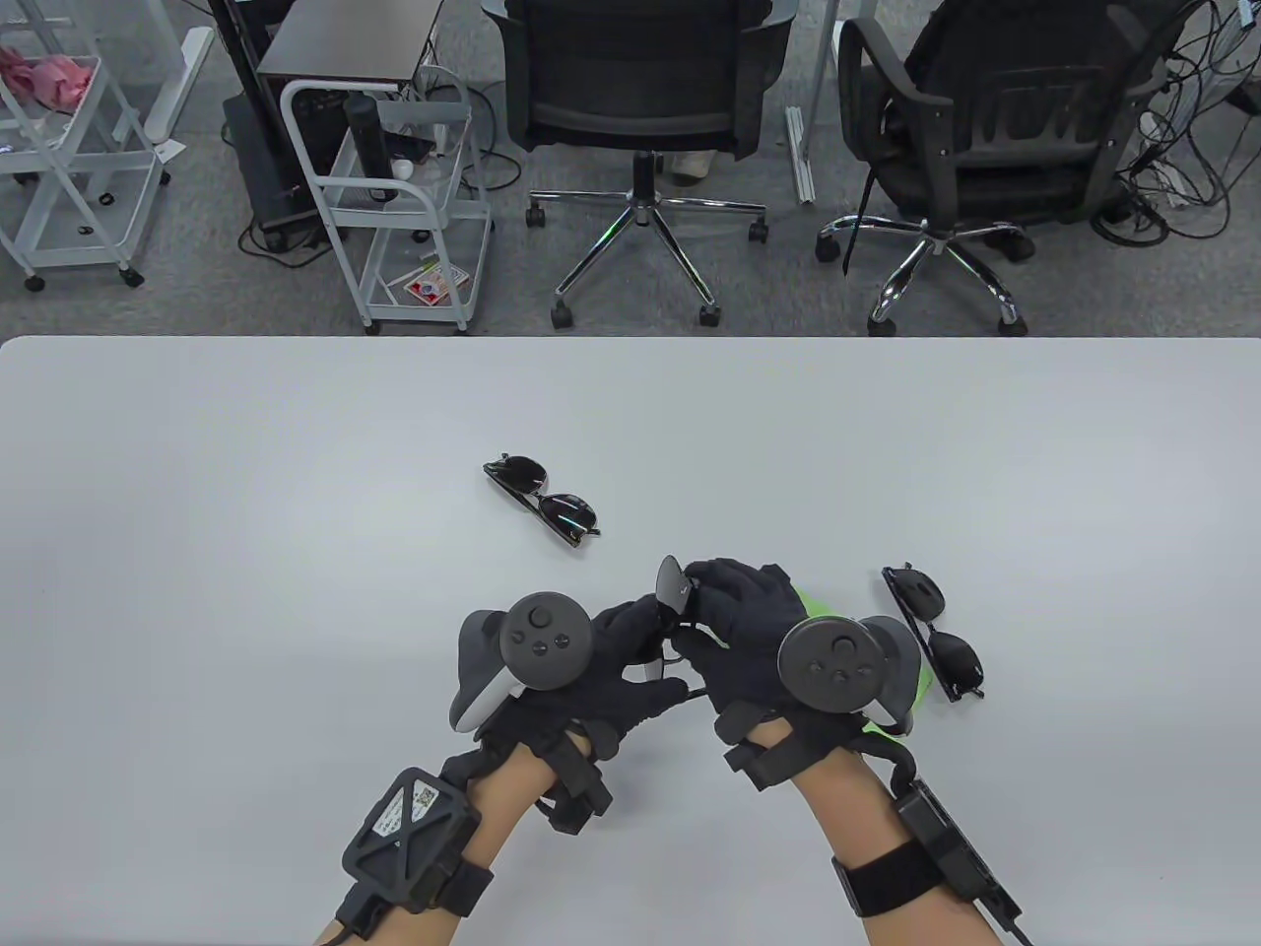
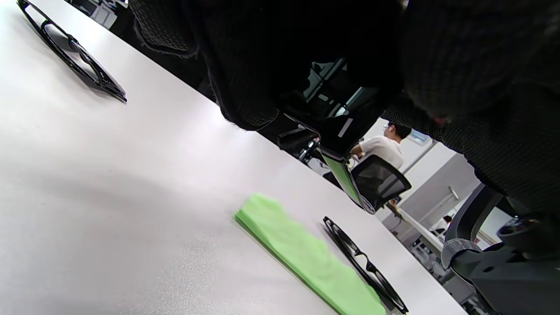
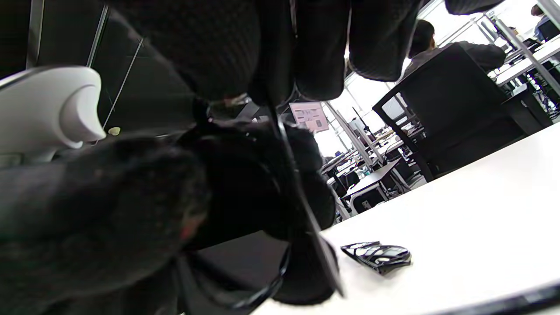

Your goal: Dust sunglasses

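Observation:
Both hands hold one black pair of sunglasses (image 1: 675,589) between them, a little above the table near its front middle. My left hand (image 1: 635,636) grips its lower part and my right hand (image 1: 711,583) grips its upper lens. The held lens shows in the left wrist view (image 2: 337,113) and the frame shows in the right wrist view (image 3: 302,205). A green cloth (image 1: 918,692) lies flat on the table under my right hand, touched by neither hand; it also shows in the left wrist view (image 2: 306,253).
A second pair of sunglasses (image 1: 542,498) lies folded on the table beyond the hands, also in the right wrist view (image 3: 376,256). A third pair (image 1: 933,631) lies to the right of the cloth. Two office chairs (image 1: 640,118) stand behind the table's far edge.

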`<state>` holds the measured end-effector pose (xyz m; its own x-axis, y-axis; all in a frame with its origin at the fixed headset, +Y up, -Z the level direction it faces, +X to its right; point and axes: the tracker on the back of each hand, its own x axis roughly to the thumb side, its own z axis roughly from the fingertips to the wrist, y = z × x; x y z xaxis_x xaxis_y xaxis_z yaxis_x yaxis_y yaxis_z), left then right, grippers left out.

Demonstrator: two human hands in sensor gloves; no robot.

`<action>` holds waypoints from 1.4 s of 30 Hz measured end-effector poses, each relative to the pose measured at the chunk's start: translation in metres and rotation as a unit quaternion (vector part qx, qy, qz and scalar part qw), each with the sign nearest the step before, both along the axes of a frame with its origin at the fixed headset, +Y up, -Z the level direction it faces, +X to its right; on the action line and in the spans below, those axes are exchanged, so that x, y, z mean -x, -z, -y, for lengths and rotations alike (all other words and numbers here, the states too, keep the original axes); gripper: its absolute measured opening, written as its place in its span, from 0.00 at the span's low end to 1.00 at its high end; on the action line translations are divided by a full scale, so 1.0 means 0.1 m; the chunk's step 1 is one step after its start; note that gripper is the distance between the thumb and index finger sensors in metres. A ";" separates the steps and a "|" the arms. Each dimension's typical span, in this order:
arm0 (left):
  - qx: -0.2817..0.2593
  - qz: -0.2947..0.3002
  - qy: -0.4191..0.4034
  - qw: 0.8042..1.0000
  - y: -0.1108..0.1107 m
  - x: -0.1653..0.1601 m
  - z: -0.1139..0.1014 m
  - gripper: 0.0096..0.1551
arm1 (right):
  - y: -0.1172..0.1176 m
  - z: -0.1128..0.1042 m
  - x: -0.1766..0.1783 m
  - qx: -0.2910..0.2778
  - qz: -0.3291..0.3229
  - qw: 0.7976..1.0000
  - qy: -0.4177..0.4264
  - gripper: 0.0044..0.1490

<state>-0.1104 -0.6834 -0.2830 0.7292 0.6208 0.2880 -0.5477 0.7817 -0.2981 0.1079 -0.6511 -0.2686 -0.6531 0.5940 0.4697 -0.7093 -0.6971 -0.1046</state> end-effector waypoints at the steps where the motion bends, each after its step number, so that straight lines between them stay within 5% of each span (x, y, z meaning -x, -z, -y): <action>1: 0.002 -0.001 -0.002 1.000 0.00 0.01 0.00 0.51 | 0.00 0.00 -0.05 -0.002 0.012 1.000 0.004 0.27; 9: 0.029 0.021 0.040 0.999 0.05 0.05 0.07 0.50 | 0.04 -0.05 -0.38 -0.039 0.087 0.995 -0.012 0.26; 16: 0.054 0.027 0.027 0.998 0.06 0.04 0.10 0.50 | 0.03 -0.06 -0.37 -0.052 0.084 0.995 -0.028 0.32; 19: 0.096 0.000 -0.042 0.994 0.10 0.12 0.13 0.50 | -0.07 -0.15 -0.28 -0.098 0.066 0.991 -0.062 0.44; 23: 0.155 -0.060 -0.152 0.974 0.14 0.29 0.20 0.50 | -0.27 -0.31 -0.06 -0.196 0.032 0.971 -0.135 0.46; 27: 0.193 -0.092 -0.228 0.950 0.15 0.39 0.25 0.50 | -0.32 -0.21 0.25 -0.174 -0.048 0.967 -0.178 0.38; 31: 0.217 -0.082 -0.253 0.939 0.15 0.36 0.29 0.49 | -0.30 -0.04 0.49 -0.178 -0.064 0.940 -0.284 0.35; 37: 0.222 -0.054 -0.250 0.941 0.16 0.31 0.30 0.50 | -0.26 -0.04 0.47 -0.171 -0.044 0.945 -0.274 0.27; 39: 0.197 -0.049 -0.215 0.955 0.16 0.32 0.25 0.55 | -0.24 -0.08 0.37 -0.169 -0.032 0.950 -0.262 0.26; 42: 0.055 -0.090 -0.075 0.992 0.15 0.42 0.05 0.53 | -0.17 -0.11 0.15 -0.149 -0.010 0.962 -0.228 0.26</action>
<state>-0.1526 -0.6883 -0.2981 0.6599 0.7464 0.0858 -0.7074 0.6558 -0.2637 0.0926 -0.6400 -0.2518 -0.8031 0.0854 0.5897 -0.3413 -0.8772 -0.3377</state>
